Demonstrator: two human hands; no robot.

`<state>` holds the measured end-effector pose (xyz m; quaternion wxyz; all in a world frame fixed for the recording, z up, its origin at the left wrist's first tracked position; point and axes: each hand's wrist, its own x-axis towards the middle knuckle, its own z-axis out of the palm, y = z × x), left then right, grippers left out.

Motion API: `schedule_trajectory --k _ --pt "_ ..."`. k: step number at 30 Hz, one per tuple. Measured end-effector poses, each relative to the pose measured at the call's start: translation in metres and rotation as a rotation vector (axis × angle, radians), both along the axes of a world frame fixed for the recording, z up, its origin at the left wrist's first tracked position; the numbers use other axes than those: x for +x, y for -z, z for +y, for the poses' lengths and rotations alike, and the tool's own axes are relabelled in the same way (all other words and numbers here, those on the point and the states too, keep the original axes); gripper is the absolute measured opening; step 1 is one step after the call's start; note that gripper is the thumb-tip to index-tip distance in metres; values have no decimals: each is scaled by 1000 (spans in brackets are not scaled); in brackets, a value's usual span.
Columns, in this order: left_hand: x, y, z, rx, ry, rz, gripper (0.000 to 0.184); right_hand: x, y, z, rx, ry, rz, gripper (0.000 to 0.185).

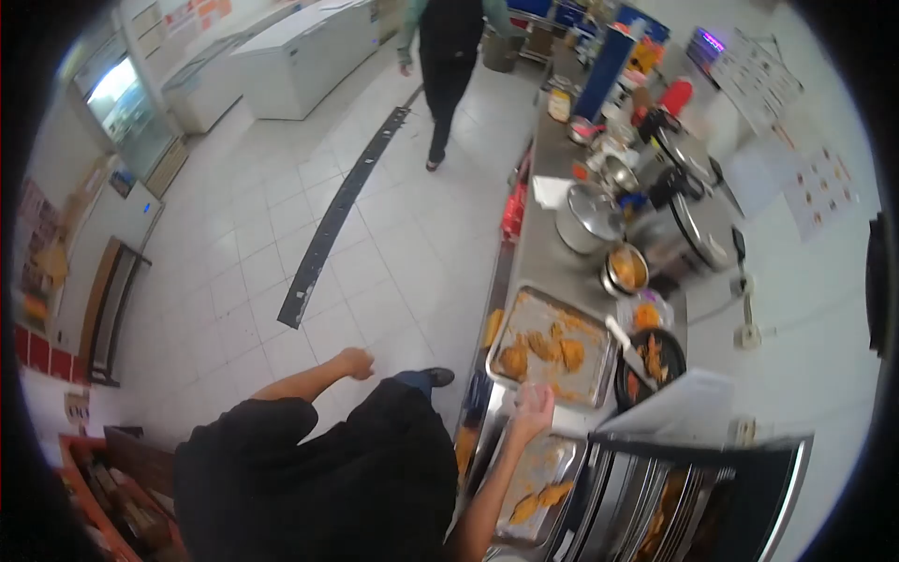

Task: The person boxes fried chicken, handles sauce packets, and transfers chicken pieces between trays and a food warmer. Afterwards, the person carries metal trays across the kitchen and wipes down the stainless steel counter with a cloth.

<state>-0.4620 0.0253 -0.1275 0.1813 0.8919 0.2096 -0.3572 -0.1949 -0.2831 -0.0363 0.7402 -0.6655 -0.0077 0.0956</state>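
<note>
My left hand (356,363) hangs over the tiled floor in front of my body, its fingers curled in and nothing visible in them. Over the near edge of a metal tray (503,351) is my right hand (534,408). Its fingers look pale and blurred, perhaps under a thin clear glove, and I cannot see whether they grip anything. Several browned, fried-looking food pieces (541,347) lie on that tray. Closer to me, a second metal tray (552,453) carries a few more golden pieces (541,502), partly below my right forearm.
Right of the trays, a white-handled knife (632,353) lies across a black pan (622,386). An oven (693,506) with food on its racks stands at lower right. Pots (590,217) crowd the counter further up. A person (449,66) in dark clothes is on the floor ahead.
</note>
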Motion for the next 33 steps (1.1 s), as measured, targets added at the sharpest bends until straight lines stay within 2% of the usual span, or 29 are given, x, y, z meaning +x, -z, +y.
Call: schedule_trajectory --k 1,3,4,5,6,7,8,9,10,11,12,13,15,17,19,20,21,23,24,26,27,28,29,30,31,32,33 --pt "-15 16 12 26 -6 48 49 14 0 20 -1 -27 -8 61" --pt "-36 29 25 -49 -150 139 49 32 1 38 -749 -75 -665 62" --pt "-50 46 32 -102 -187 159 50 37 -8 50 -817 -134 -681 51" --pt "-51 50 36 -153 -215 179 50 43 -4 57 -845 -140 -674 51" --pt "-53 53 40 -173 -290 252 51 47 5 64 -970 -212 -638 52" --pt "-49 58 44 -188 -262 267 51 52 17 68 -1094 -278 -589 52" --pt "-50 63 46 -183 -255 261 52 57 39 68 -1118 -286 -668 40" --pt "-49 69 51 -172 -234 255 52 54 -5 86 -1251 -525 -363 35" --pt "-45 76 57 -198 -265 250 51 57 33 80 -1285 -462 -337 45" --pt "-34 73 66 -200 -196 269 51 59 81 72 -1322 -392 -306 55" --pt "-20 68 75 -252 -166 230 50 58 105 63 -1401 -477 -310 53" --pt "-1 63 84 -301 -148 187 49 55 100 64 -1408 -437 -274 53" --pt "31 60 101 -300 -90 149 48 44 78 77 -1446 -250 -572 52" --pt "72 55 119 -246 -54 26 44 41 68 87 -1479 -258 -494 50" --pt "107 66 134 -243 -109 -32 41 46 61 103 -1362 -185 -336 47" --pt "124 68 140 -226 -93 -135 38 47 46 111 -1380 -163 -344 43" --pt "149 55 139 -191 -125 -91 38 50 57 112 -1378 -115 -321 43" --pt "183 56 138 -206 -90 -177 34 45 78 102 -1371 -141 -367 66" --pt "199 55 133 -224 27 -170 34 44 69 101 -1309 -55 -421 61" --pt "220 53 124 -355 -27 -409 30 44 58 96 -1170 -19 -387 53" --pt "224 78 128 -429 -29 -404 35 42 76 95 -1146 89 -413 47" --pt "231 100 127 -498 -42 -381 41 41 57 93 -1117 54 -386 37" --pt "243 88 110 -535 74 -334 41 34 64 96 -1143 153 -425 28" --pt "248 60 95 -643 -61 -252 43 34 80 91 -1135 3 -315 33" --pt "255 33 77 -729 -220 -172 45 36 68 92 -1134 -72 -216 29" --pt "263 21 65 -736 -171 -154 45 30 58 98 -1140 112 -374 24" --pt "269 11 51 -771 -194 -128 40 31 58 100 -1102 188 -364 20"
